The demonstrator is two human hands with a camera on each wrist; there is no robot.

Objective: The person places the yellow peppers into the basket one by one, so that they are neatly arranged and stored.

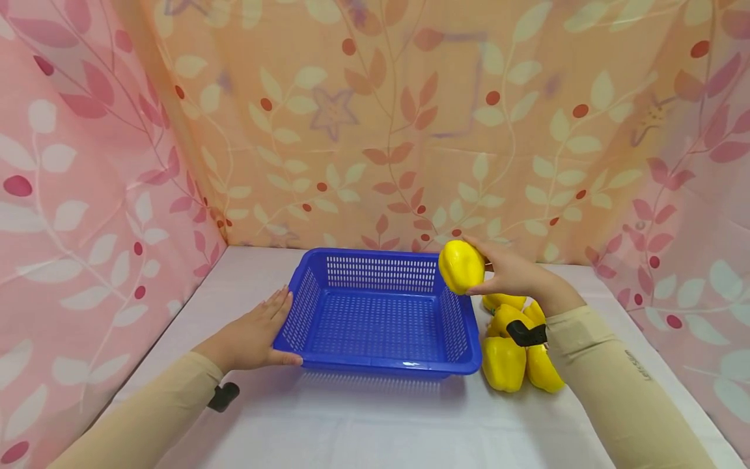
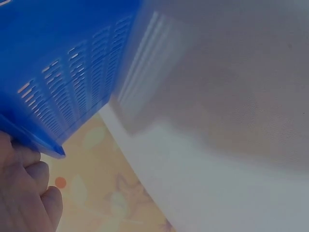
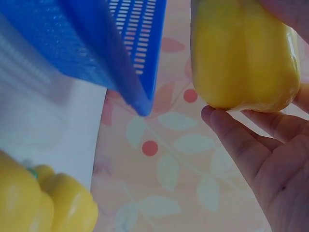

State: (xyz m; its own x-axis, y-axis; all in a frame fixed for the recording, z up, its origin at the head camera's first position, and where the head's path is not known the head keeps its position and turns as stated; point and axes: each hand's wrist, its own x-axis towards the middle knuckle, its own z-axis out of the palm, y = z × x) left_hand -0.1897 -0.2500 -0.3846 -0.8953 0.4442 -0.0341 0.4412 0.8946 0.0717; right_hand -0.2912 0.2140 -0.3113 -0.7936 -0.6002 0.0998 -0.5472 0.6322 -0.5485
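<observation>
A blue plastic basket (image 1: 375, 366) with slotted walls stands on the white table surface; nothing lies inside it. At its left front corner my left hand (image 1: 254, 335) holds the rim, the thumb over the front edge and the fingers along the left side. Bent fingers show against the rim in the left wrist view. My right hand (image 1: 515, 273) grips a yellow bell pepper (image 1: 461, 267) above the basket's right back corner. In the right wrist view, thumb and fingers are around this pepper (image 3: 246, 58), which is raised off the table.
Several more yellow bell peppers (image 1: 504, 365) lie piled just right of the basket, partly hidden under my right forearm. A patterned orange curtain (image 1: 381, 130) closes off the back. Pink patterned cloth (image 1: 76, 195) hangs along both sides.
</observation>
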